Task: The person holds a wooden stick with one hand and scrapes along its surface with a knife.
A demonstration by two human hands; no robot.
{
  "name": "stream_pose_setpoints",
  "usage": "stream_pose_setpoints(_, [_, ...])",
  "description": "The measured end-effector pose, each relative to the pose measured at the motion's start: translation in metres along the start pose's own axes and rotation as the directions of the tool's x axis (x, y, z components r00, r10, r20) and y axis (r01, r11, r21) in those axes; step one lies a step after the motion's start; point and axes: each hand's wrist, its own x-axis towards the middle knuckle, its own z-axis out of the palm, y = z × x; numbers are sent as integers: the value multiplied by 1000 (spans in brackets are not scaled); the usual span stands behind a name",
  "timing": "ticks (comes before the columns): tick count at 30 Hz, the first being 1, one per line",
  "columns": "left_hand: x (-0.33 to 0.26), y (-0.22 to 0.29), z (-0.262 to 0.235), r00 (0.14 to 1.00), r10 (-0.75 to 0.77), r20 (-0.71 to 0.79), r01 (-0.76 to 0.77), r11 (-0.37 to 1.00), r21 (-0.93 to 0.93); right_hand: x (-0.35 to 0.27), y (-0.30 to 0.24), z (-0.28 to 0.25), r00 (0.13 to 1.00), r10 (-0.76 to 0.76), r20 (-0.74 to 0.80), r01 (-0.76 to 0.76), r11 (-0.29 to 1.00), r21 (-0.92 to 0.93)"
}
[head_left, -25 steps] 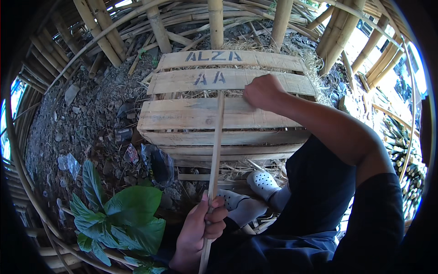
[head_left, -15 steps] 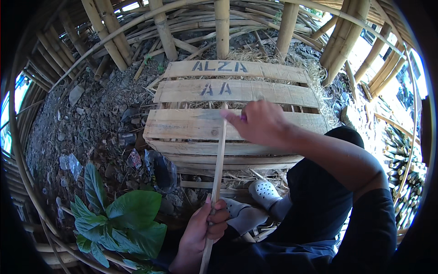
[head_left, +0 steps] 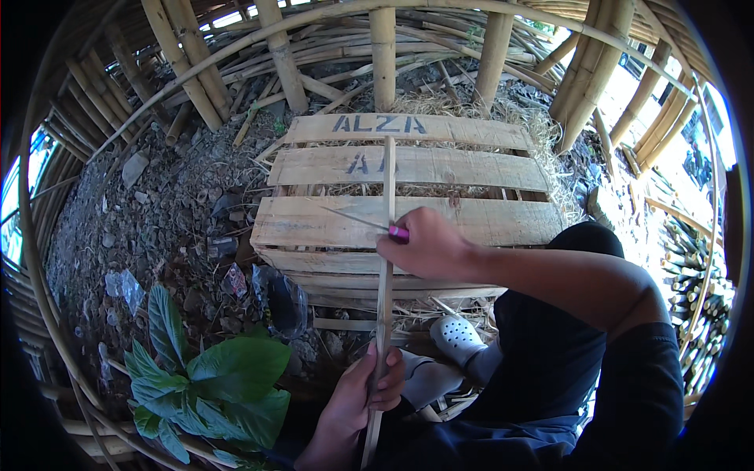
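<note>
Low in the frame, just left of centre, the left hand (head_left: 367, 396) was wrapped tight around the near end of a thin bamboo strip (head_left: 386, 259), fingers closed on it. The strip ran straight up the picture, across the wooden crate (head_left: 487, 224), its far tip reaching the crate's second slat from the top. At mid-frame the right hand (head_left: 428, 245) sat against the strip, fingers curled shut around a knife (head_left: 369, 224) with a pink handle, the slim blade pointing left over a slat. Right of the lower hand, a white clog (head_left: 455, 337) showed beside dark trousers. Lower left, a broad-leaved green plant (head_left: 208, 377). Beyond the crate, straw, rubble and upright bamboo poles (head_left: 383, 59) filled the top.
</note>
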Motion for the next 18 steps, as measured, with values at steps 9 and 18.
stream_pose_setpoints(9, [2, -2, 3, 1000, 27, -3, -26, 955, -294, -27, 26, 40, 598, -776, -202, 507, 561, -654])
stream_pose_setpoints(18, [0, 4, -8, 995, 75, -69, -83, 987, -134, -16, 25, 39, 852, -496, 168, 484, 622, -616])
